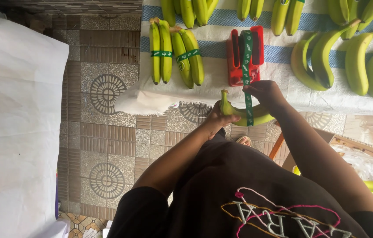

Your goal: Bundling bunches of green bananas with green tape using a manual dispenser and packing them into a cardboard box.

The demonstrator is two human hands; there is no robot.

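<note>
My left hand (pixel 216 119) grips a small bunch of green bananas (pixel 239 115) near its stem end, just off the table's front edge. My right hand (pixel 263 91) pinches a green tape strip (pixel 248 103) that runs from a red tape dispenser (pixel 244 55) down across the bananas. The tape hangs a little below the bunch. Two banana pairs (pixel 175 53), each banded with green tape, lie on the striped cloth (pixel 221 66) to the left of the dispenser.
Several loose green bananas (pixel 349 57) lie on the cloth at the right and along the far edge. A cardboard box (pixel 371 163) with plastic and bananas sits at lower right. A white sheet (pixel 14 123) covers the left. Patterned floor tiles (pixel 107 132) lie between.
</note>
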